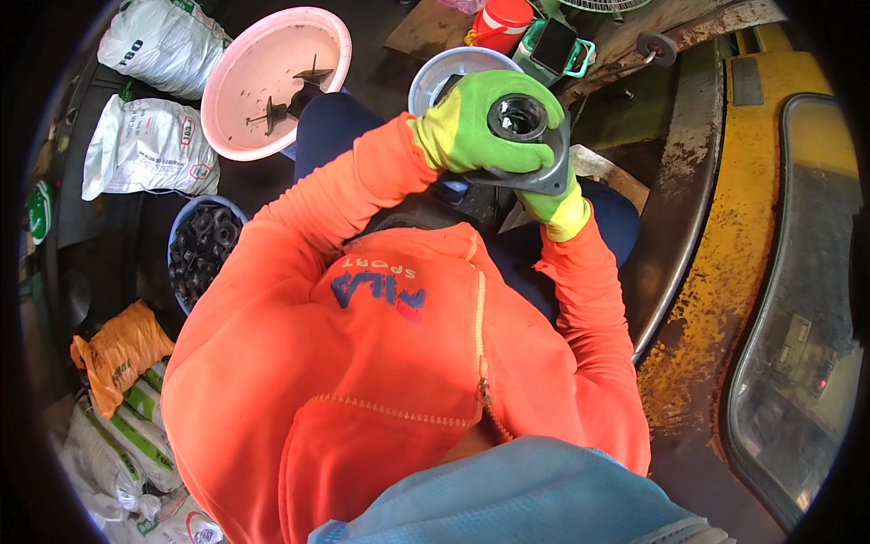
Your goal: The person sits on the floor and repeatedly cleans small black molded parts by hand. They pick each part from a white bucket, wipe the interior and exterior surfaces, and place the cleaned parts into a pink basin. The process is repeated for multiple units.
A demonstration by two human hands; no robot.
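The black plastic piece, with a flat plate and a round ring on top, is up in both hands, to the right of the big round pink plastic basin. The left hand, in a bright green and yellow glove, is bent around the ring, with thumb and fingers curled in close. The right hand, in a matching glove, is tucked behind the plate's near corner. I cannot tell how far its fingers are bent, because the piece hides them.

The piece looks stiff and not very heavy. It looks shiny and smooth, so it may slip a bit. The ring seems a good place to grab, and the plate's edge looks good for the other hand.

On the near side of the basin is a round blue plastic tub full of small black bits. To the basin's left are two stuffed white sacks.
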